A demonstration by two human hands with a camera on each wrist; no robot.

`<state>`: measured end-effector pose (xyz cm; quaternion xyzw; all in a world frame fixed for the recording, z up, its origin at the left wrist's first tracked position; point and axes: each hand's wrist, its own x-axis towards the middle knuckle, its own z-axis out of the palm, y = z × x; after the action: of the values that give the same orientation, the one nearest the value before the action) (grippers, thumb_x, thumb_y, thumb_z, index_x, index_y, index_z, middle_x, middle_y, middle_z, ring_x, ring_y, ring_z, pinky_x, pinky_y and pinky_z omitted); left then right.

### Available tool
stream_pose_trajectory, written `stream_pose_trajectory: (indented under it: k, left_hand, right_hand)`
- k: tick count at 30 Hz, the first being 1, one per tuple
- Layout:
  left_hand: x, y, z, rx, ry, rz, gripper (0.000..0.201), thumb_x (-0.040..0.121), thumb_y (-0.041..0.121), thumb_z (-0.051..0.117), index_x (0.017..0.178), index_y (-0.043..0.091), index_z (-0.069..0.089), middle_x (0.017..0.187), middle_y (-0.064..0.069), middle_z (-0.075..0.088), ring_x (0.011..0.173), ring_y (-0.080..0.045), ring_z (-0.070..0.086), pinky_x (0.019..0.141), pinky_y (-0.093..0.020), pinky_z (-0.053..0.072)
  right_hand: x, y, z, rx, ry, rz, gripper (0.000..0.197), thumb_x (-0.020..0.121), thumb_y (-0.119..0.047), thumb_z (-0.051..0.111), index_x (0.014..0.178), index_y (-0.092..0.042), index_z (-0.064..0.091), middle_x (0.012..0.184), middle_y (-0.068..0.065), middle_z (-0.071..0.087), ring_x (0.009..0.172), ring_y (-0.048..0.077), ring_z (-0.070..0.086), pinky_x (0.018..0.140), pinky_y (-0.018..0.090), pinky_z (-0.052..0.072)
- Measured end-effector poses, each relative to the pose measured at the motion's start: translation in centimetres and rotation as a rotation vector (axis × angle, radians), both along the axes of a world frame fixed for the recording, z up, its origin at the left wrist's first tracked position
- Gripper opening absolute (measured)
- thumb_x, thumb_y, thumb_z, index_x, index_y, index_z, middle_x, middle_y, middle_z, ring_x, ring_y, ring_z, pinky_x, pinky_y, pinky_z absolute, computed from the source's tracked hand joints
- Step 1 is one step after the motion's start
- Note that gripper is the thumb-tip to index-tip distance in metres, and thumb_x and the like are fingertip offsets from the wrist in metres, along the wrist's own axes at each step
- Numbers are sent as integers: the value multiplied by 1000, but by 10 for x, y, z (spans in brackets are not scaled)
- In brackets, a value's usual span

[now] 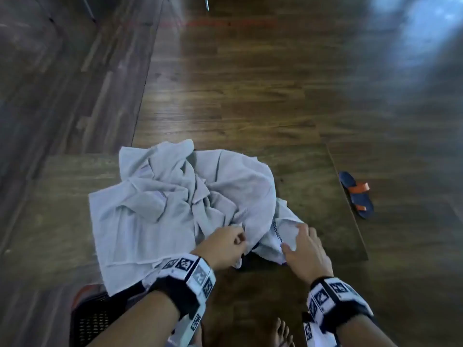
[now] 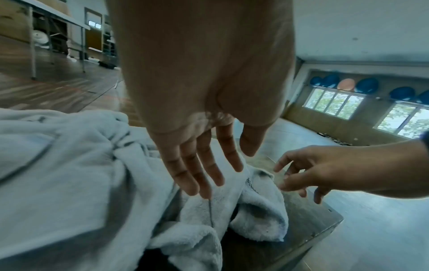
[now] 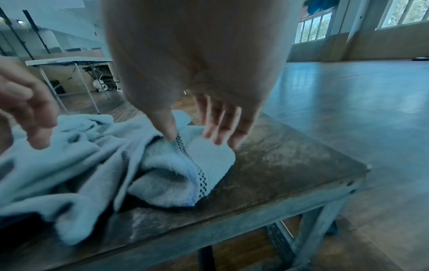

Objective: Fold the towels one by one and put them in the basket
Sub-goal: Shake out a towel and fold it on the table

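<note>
A heap of light grey towels (image 1: 175, 196) lies crumpled on a wooden table (image 1: 313, 196). At its near right end is a towel with a dark checked band (image 1: 274, 237), bunched up. My left hand (image 1: 235, 240) hovers over that towel (image 2: 255, 210) with its fingers straight, holding nothing (image 2: 223, 176). My right hand (image 1: 293, 239) rests on the same towel (image 3: 204, 157): the thumb touches the checked band and the straight fingers lie on the towel's end (image 3: 197, 137). A black basket with an orange rim (image 1: 90, 319) stands below the table's near left corner, partly hidden by my left arm.
The table's right edge and near right corner (image 3: 357, 176) are close to my right hand. A blue and orange sandal (image 1: 357, 194) lies on the wooden floor to the right. My bare foot (image 1: 283, 334) shows below the table's front edge.
</note>
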<state>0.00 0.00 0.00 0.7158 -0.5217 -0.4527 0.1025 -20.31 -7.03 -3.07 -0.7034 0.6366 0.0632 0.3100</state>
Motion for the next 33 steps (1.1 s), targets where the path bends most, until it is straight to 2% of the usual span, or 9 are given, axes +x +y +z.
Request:
stream_pose_trajectory:
  k: [6, 10, 13, 16, 19, 22, 24, 29, 33]
  left_hand:
    - [-27, -30, -68, -119, 42, -86, 17, 91, 33, 55, 103, 28, 66, 77, 14, 64, 75, -12, 63, 79, -33, 56]
    - [-21, -36, -82, -202, -183, 8, 33, 90, 35, 55, 116, 14, 55, 113, -10, 68, 102, -30, 65, 90, -42, 53]
    - [-13, -15, -67, -308, -269, 141, 75, 95, 36, 54, 152, 7, 15, 127, -15, 63, 111, -33, 62, 90, -38, 50]
    - [-17, 14, -40, -290, -202, 184, 99, 96, 29, 56, 154, 7, -22, 111, -17, 68, 97, -31, 65, 72, -31, 47]
    - [-25, 30, -12, -419, -101, 48, 100, 92, 35, 66, 158, 14, -6, 139, -9, 54, 124, -21, 54, 88, -20, 39]
    - [-39, 46, 16, -625, 64, 53, 74, 84, 45, 74, 146, 23, 40, 112, 11, 64, 89, 8, 64, 70, -8, 46]
    - [-44, 52, 37, -734, 145, 111, 40, 86, 39, 75, 118, 17, 64, 99, 6, 71, 84, 2, 68, 75, -19, 56]
    - [-27, 68, 90, -873, 80, 333, 18, 90, 22, 67, 89, 4, 69, 78, -4, 72, 68, -15, 66, 60, -29, 55]
    - [-4, 76, 123, -987, -114, 493, 7, 89, 18, 64, 91, 12, 60, 71, 8, 58, 68, -14, 55, 46, -10, 35]
  right_hand:
    - [-7, -18, -71, -155, -29, -35, 47, 86, -49, 62, 120, -21, 48, 124, 7, 47, 122, 32, 42, 93, 44, 43]
    - [-13, -28, -73, -305, -228, -32, 19, 88, -40, 56, 88, -24, 45, 92, 3, 59, 86, 31, 57, 69, 39, 45]
    - [-17, -24, -45, -424, -524, -92, 17, 93, -28, 59, 98, -13, 52, 92, 7, 63, 86, 29, 61, 68, 35, 42]
    - [-19, -9, 4, -435, -847, -224, 18, 91, -25, 59, 99, -8, 57, 95, 8, 66, 79, 14, 61, 64, 25, 47]
    - [-14, 11, 53, -373, -1087, -190, 20, 82, -31, 61, 98, -19, 62, 104, 8, 69, 88, 15, 65, 82, 40, 54]
    - [-3, 35, 86, -301, -1134, -22, 23, 82, -38, 62, 98, -22, 64, 101, 4, 69, 92, 15, 66, 83, 40, 53]
    - [5, 51, 102, -283, -1146, 58, 29, 82, -41, 63, 99, -18, 62, 95, 1, 65, 88, 15, 63, 81, 40, 52]
    - [19, 69, 125, -328, -1205, 99, 30, 91, -27, 69, 109, -6, 59, 106, 9, 70, 98, 22, 68, 92, 47, 55]
    - [28, 65, 126, -445, -1004, 178, 21, 93, -25, 69, 106, -12, 58, 113, 17, 68, 91, 17, 62, 86, 38, 54]
